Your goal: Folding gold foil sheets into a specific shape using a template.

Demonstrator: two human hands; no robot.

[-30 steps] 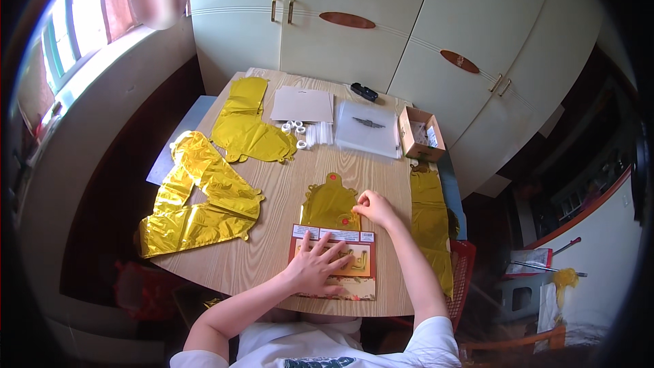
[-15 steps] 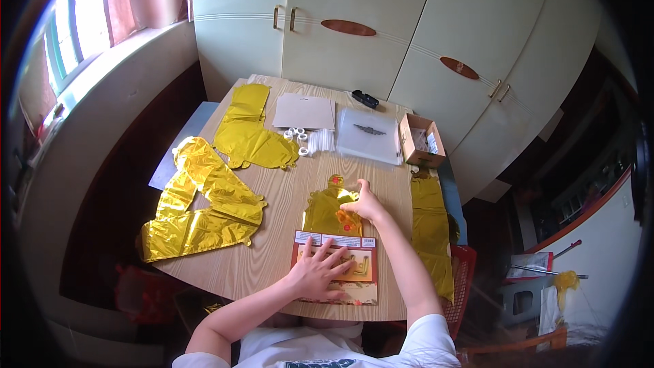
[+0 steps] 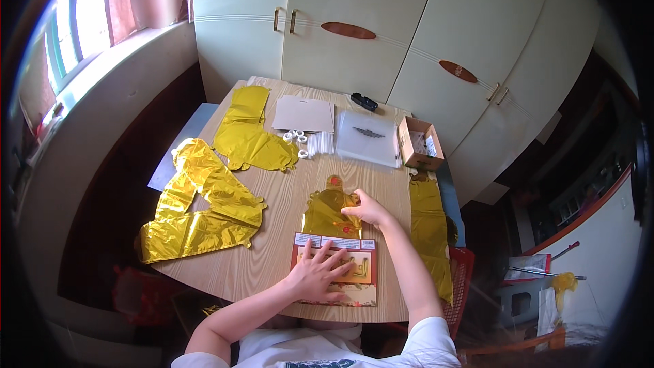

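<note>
My left hand [image 3: 319, 272] lies flat with spread fingers on a red and cream printed card [image 3: 360, 274] at the table's front edge. Just beyond the card is a folded gold foil balloon [image 3: 321, 215], its near end meeting the card's far edge. At the balloon's right side, my right hand [image 3: 369, 210] is closed with thumb and fingers on the foil; the exact grip is partly hidden. Small red marks show on the balloon's tab and near end.
On the left lie an A-shaped [image 3: 214, 221] and an L-shaped gold balloon [image 3: 255, 136]. Farther back are grey cardboard sheets [image 3: 303, 113], white tape rolls [image 3: 303, 154], white sticks [image 3: 321, 143], clear bags [image 3: 368, 143] and a cardboard box [image 3: 421, 143]. Another gold balloon [image 3: 429, 232] hangs over the right edge.
My right thumb and fingers have drawn together on the folded balloon's right side, and the raised index finger has come down. The left hand stays on the card.
</note>
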